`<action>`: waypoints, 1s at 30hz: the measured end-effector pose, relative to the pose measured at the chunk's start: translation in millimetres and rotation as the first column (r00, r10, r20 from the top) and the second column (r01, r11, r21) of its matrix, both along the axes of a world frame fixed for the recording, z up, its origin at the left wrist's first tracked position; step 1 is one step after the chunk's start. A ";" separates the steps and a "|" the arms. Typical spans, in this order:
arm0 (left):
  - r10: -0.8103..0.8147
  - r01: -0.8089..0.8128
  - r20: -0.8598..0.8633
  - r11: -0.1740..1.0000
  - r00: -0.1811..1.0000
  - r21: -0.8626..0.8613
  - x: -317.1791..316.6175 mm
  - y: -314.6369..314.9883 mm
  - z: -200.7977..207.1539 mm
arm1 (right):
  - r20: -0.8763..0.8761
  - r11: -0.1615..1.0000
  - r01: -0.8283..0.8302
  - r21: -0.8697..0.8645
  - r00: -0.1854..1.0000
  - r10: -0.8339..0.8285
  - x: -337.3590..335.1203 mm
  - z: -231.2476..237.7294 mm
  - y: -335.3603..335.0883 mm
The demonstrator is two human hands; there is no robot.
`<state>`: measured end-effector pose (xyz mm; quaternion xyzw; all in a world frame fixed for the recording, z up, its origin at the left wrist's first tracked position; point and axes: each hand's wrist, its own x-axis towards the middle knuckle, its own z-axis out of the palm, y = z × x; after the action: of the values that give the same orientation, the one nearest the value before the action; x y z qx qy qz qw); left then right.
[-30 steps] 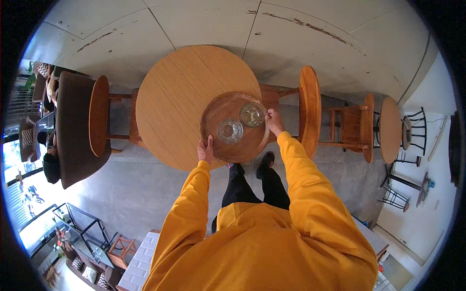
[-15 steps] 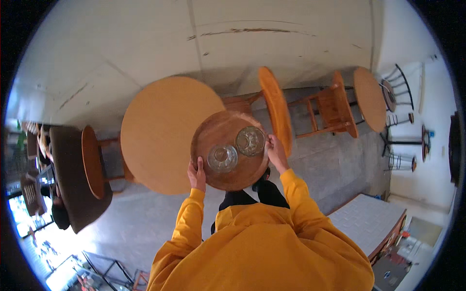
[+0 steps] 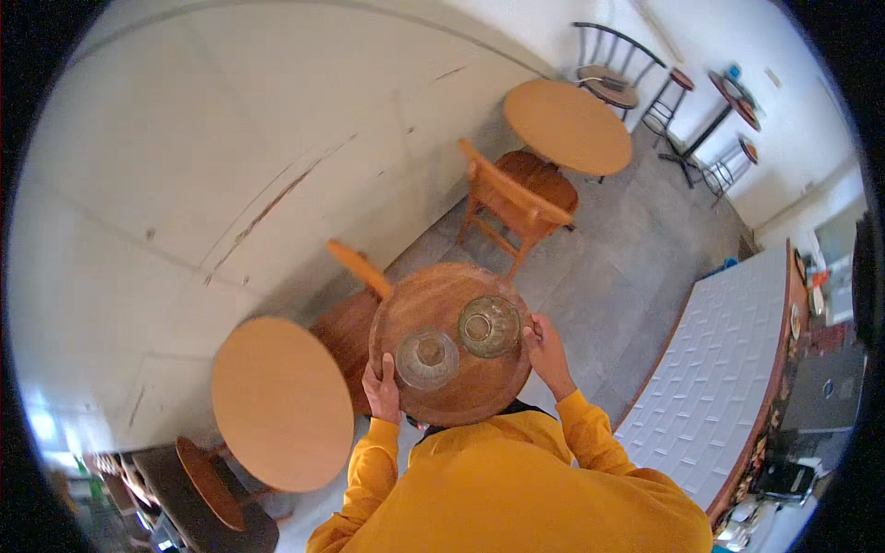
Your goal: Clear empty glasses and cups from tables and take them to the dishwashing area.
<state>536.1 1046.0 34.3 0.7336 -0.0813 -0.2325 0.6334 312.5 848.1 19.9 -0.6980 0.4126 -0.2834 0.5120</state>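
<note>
A round wooden tray [image 3: 452, 392] is carried level in front of my body, gripped at opposite sides. My left hand [image 3: 382, 391] closes on its left rim, thumb on top. On the right rim my right hand [image 3: 548, 355] holds it the same way, the fingers partly hidden beneath. Two clear glass vessels rest on the tray: one glass bowl [image 3: 428, 360] nearer my left hand, and a slightly darker glass bowl [image 3: 489, 327] close to my right hand. They stand apart from each other.
Left of me stands a round light table [image 3: 283, 405], a wooden chair [image 3: 359, 267] beside it. Ahead are another wooden chair [image 3: 516, 203] and a round table [image 3: 567, 127] along the wall. A white-tiled counter [image 3: 710, 369] runs on my right. Grey floor [image 3: 608, 267] lies between.
My view has turned to the right, and the near table has slid to the lower left. The counter and far tables show larger. The tray with both glass bowls stays in my hands.
</note>
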 end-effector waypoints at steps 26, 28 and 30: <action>-0.790 0.791 -0.088 0.611 0.607 -0.028 -194.0 -485.4 22.9 | 0.050 0.477 0.874 -0.090 0.482 -0.875 -253.8 40.5 -247.7; -0.813 0.815 -0.072 0.579 0.578 0.006 -209.5 -533.4 30.4 | 0.056 0.434 0.898 -0.077 0.439 -0.897 -265.2 41.1 -277.3; -0.840 0.834 -0.087 0.542 0.536 -0.097 -228.3 -569.6 58.4 | 0.055 0.393 0.918 -0.053 0.395 -0.917 -277.6 40.5 -301.2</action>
<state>307.7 476.4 92.7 0.5756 -0.3877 -0.5497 0.4649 34.9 546.9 60.4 -0.3725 0.7130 -0.5394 0.2487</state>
